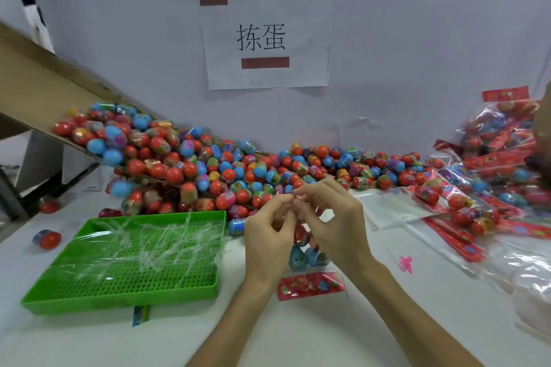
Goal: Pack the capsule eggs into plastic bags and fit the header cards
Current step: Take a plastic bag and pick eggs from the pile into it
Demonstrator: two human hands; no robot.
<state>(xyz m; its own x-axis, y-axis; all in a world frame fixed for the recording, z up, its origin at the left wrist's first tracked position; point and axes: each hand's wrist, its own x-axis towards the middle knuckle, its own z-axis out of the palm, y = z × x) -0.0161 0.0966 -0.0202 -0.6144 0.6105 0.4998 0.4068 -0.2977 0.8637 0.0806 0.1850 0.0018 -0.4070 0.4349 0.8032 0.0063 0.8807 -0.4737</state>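
Note:
My left hand [269,235] and my right hand [328,217] meet at the fingertips above the table, pinching the top of a clear plastic bag [301,235]. The bag hangs between them with several capsule eggs inside, red and blue ones [308,258] showing below my palms. A red header card [310,284] lies flat on the table just under the bag. A large heap of loose capsule eggs [226,170] stretches along the wall behind my hands.
A green perforated tray [119,292] with clear plastic strips sits at the left. Finished bags with red header cards [492,176] pile up at the right beside flat clear bags [393,208]. A cardboard chute [44,92] slopes down from the left. Stray eggs [47,240] lie near the tray.

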